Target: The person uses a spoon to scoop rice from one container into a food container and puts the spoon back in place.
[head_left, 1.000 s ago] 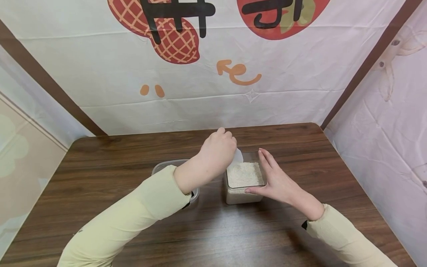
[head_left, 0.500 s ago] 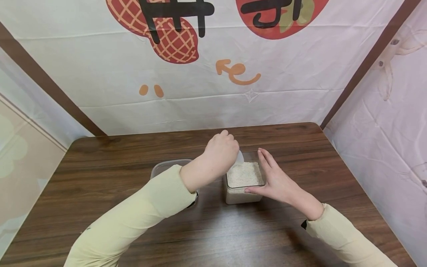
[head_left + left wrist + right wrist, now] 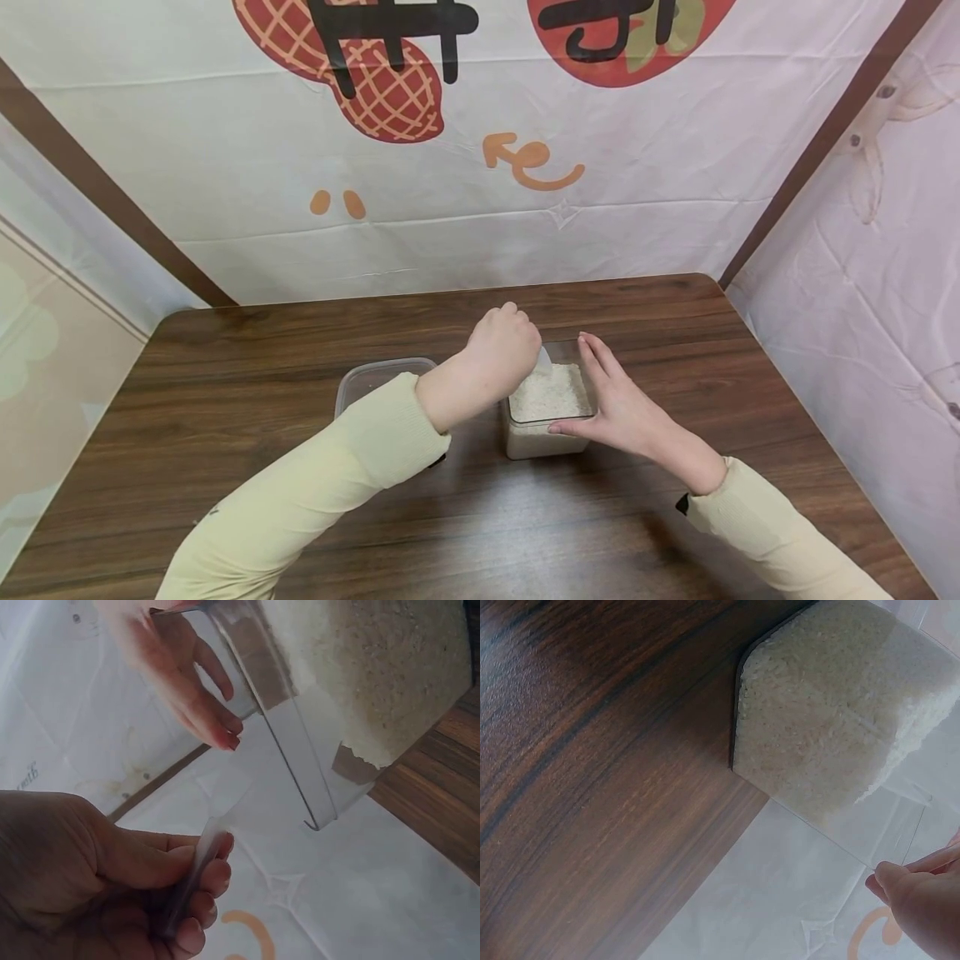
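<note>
A clear square container (image 3: pixel 546 440) partly filled with white rice (image 3: pixel 549 390) stands on the wooden table (image 3: pixel 225 433); it also shows in the wrist views (image 3: pixel 300 735) (image 3: pixel 832 742). My left hand (image 3: pixel 501 350) hovers over its left rim, gripping a translucent plastic scoop (image 3: pixel 542 358) whose handle (image 3: pixel 196 859) runs between thumb and curled fingers. My right hand (image 3: pixel 615 404) rests against the container's right side, fingers straight and thumb along the front edge.
A second clear container (image 3: pixel 375 379) stands left of the rice container, partly hidden by my left forearm. Printed cloth walls close in the table at the back and on both sides. Bare table lies in front of and to the left.
My left hand with the scoop has dropped slightly toward the rice and shifted a little right. The right hand and the container stay put.
</note>
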The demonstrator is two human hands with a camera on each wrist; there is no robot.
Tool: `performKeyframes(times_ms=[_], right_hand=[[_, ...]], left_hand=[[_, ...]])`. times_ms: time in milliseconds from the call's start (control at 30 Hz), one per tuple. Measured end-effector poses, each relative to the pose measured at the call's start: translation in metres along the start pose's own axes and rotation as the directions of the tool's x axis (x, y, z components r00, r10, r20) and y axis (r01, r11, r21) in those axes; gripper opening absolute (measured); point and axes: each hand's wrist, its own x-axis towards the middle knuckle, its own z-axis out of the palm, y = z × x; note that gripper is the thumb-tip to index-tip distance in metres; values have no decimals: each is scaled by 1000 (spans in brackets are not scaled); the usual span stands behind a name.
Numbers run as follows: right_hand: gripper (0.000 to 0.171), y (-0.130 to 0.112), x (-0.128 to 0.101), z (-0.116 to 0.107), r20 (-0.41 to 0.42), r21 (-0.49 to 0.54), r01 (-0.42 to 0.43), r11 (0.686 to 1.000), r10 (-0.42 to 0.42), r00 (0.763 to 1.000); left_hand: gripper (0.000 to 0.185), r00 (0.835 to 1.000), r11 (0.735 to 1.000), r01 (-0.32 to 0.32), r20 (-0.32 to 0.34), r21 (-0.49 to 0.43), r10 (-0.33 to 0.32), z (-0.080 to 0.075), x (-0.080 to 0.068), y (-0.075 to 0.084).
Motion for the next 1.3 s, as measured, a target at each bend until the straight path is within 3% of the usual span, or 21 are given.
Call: performKeyframes(times_ms=[400, 833, 1100, 1300], right_hand=[[114, -1, 0, -1, 8, -3, -11, 1000, 11, 1000], [113, 0, 1, 0, 8, 4, -11, 1000, 11, 1000], [114, -2, 1, -1, 17, 8, -16, 1000, 15, 1000], [114, -2, 1, -1, 18, 5, -17, 1000, 16, 1000]], left_hand=[[11, 999, 999, -35, 7, -10, 35, 5, 1, -1], [14, 997, 995, -78, 21, -53, 80, 1, 1, -7], [16, 978, 982, -108, 161, -157, 134, 1, 10, -14], [18, 969, 977, -113, 196, -179, 148, 2, 14, -15]])
